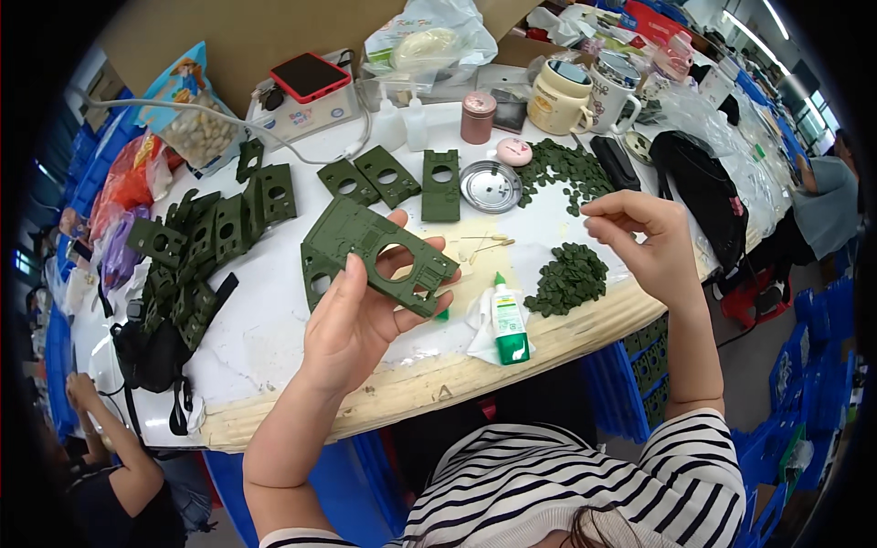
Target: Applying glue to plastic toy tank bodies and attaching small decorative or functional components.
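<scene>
Dark green panel (358,230), white-and-green bottle (507,320), white shirt (521,484) with dark stripes, possibly black

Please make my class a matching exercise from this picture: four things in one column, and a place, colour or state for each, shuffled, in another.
Column 1
1. Left hand
2. Right hand
3. Squeeze bottle
4. Red-framed device

Column 2
A. White and green, on crumpled white tissue
B. Lying on top of a box
C. Raised in a pinching pose
D. Holding a green part with a round hole

Right pairs: 1-D, 2-C, 3-A, 4-B
</scene>
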`<state>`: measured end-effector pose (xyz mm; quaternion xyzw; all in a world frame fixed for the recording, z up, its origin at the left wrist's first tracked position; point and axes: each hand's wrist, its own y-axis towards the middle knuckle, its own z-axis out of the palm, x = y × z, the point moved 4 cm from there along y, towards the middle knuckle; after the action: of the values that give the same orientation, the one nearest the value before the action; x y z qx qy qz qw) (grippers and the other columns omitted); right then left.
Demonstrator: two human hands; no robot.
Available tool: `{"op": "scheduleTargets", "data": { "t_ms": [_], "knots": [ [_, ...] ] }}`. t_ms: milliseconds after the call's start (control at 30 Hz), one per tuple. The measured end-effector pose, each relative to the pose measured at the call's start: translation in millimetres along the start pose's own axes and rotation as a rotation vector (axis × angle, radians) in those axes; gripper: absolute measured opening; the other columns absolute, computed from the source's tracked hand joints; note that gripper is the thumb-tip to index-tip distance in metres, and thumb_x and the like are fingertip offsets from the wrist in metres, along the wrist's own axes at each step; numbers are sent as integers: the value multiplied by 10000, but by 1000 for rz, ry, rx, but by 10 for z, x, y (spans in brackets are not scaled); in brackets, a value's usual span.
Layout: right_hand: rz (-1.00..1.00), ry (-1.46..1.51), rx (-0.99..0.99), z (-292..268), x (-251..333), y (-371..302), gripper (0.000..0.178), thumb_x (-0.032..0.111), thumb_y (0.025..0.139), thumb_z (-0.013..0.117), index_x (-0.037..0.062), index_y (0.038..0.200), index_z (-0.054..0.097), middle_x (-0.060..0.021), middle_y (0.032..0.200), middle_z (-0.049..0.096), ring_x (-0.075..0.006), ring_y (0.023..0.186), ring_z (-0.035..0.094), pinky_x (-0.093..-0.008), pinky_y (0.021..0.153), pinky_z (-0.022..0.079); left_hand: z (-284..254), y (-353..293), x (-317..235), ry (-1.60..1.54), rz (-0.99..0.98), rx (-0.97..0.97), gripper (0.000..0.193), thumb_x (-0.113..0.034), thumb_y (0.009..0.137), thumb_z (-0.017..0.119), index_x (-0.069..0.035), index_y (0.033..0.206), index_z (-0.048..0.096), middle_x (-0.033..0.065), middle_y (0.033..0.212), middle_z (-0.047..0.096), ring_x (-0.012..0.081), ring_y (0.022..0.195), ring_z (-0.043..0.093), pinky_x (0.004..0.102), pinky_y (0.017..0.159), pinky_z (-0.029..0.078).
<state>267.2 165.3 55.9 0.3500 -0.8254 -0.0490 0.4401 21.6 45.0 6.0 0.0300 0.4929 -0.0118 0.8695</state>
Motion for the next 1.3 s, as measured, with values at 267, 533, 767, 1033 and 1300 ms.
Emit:
{"op": "scheduleTargets", "data": {
  "t_ms": [267, 533, 767, 1033, 1300],
  "knots": [
    [-446, 180, 329, 645, 735, 586, 96, 19, 788, 675, 10, 883, 685, -71, 860, 652, -142, 724, 623, -243, 662, 499, -82, 69, -148, 13, 89, -38, 560, -407, 1002, 226, -72, 1447, 168, 199, 1370, 399, 317, 1213, 484, 415, 981, 465],
    [229, 837, 460, 985, 360, 501, 125, 27, 850, 632, -45, 949, 656, -77, 859, 666, -99, 760, 632, -226, 713, 523, -99, 63, -174, 50, 115, -134, 559, -391, 1001, 243, -66, 1450, 168, 220, 1374, 381, 298, 1223, 473, 413, 994, 456],
    [287, 873, 527, 985, 326, 501, 173, 51, 845, 650, -59, 977, 626, -83, 859, 665, -88, 745, 627, -213, 690, 522, -137, 83, -125, -3, 97, -75, 544, -347, 1010, 281, -88, 1460, 120, 206, 1399, 339, 279, 1248, 431, 475, 1021, 404],
    [138, 715, 467, 980, 443, 421, 98, 50, 841, 648, -42, 869, 630, -65, 804, 664, -87, 726, 628, -203, 683, 514, -115, 71, -80, 24, 99, -63, 556, -319, 1011, 295, -94, 1471, 80, 206, 1411, 324, 296, 1255, 430, 469, 1024, 397],
    [-261, 389, 288, 964, 531, 395, 70, 73, 761, 690, 41, 798, 641, -57, 900, 535, -164, 824, 548, -276, 742, 454, -63, 49, -63, 118, 111, -110, 528, -339, 1010, 235, -96, 1466, 127, 185, 1384, 371, 289, 1225, 475, 443, 976, 470]
  ]
}}
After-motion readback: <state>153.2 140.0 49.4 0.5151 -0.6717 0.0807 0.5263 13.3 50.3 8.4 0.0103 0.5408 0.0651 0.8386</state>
